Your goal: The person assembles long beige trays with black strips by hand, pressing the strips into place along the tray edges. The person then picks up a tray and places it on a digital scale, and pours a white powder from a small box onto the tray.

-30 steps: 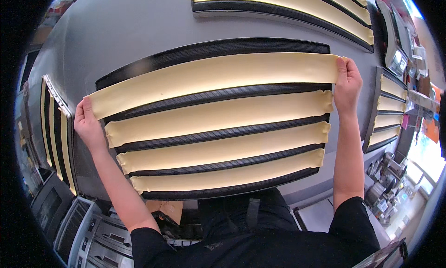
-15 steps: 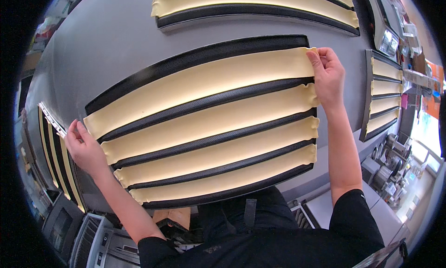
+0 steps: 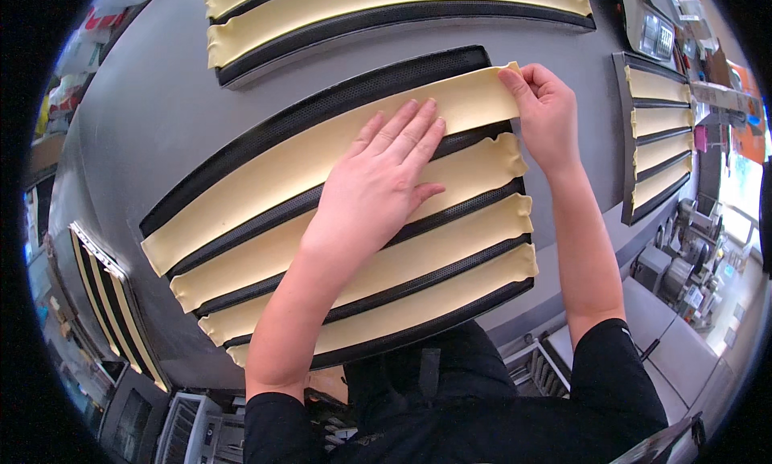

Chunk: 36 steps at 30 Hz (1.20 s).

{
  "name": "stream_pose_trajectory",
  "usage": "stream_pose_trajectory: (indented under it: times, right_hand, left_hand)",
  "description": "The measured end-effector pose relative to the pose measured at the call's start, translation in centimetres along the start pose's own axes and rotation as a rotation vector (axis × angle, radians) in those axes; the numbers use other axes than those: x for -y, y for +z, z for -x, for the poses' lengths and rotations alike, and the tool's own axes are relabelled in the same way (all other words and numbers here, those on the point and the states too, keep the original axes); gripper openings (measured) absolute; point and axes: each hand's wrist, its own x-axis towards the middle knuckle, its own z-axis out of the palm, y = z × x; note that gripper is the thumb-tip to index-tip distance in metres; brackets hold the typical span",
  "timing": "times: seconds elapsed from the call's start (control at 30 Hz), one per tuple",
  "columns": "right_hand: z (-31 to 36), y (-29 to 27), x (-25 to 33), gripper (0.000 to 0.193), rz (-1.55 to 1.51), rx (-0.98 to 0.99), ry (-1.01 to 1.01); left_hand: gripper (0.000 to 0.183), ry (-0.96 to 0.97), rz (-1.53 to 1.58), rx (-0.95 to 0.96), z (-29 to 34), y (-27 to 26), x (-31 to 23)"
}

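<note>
A black perforated baking pan (image 3: 322,127) with several long channels lies tilted in front of me on the grey table. Pale yellow dough strips run along its channels, their ends crimped and hanging over the rim. Across the farthest dough strip (image 3: 241,197) my left hand (image 3: 378,174) rests flat, fingers stretched out. My right hand (image 3: 544,110) pinches that strip's right end between thumb and fingers, holding it out past the pan's right edge. Nearer to me lie more strips, such as the second dough strip (image 3: 474,170); my left hand and forearm cover parts of them.
At the far side another pan with dough strips (image 3: 386,26) lies on the table. A third dough-lined pan (image 3: 661,142) stands at the right, beside a device with a display (image 3: 655,38). Farther left is a striped pan (image 3: 104,299). Metal machinery (image 3: 683,255) sits at the lower right.
My left hand has left the strip's left end and moved right, onto the middle of the strip. My right hand still grips the right end, now drawn out beyond the pan.
</note>
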Motion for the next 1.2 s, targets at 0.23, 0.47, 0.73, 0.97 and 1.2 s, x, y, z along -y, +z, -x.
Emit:
stream_pose_trajectory:
  times: [0.23, 0.47, 0.73, 0.97, 1.2]
  right_hand:
    - [0.3, 0.4, -0.2, 0.029, -0.116, -0.014, 0.05]
    - [0.7, 0.8, 0.4, 0.031, -0.097, 0.031, -0.02]
    - [2.2, -0.3, 0.7, 0.024, -0.082, 0.092, -0.034]
    - [2.6, -0.7, 0.2, 0.019, -0.096, 0.086, 0.05]
    - [3.0, -1.6, 0.8, 0.023, -0.091, 0.127, 0.133]
  left_hand:
    - [0.067, -0.007, 0.022, -0.052, -0.8, -0.8, -0.7]
    - [0.029, 0.045, 0.192, -0.398, -9.4, -0.3, 0.2]
    - [0.017, -0.016, 0.339, -0.239, -12.3, -0.3, 0.8]
    - [0.016, -0.009, 0.416, -0.234, -13.3, -0.1, 0.7]
    - [0.02, -0.15, 0.509, -0.143, -13.6, -0.5, 0.8]
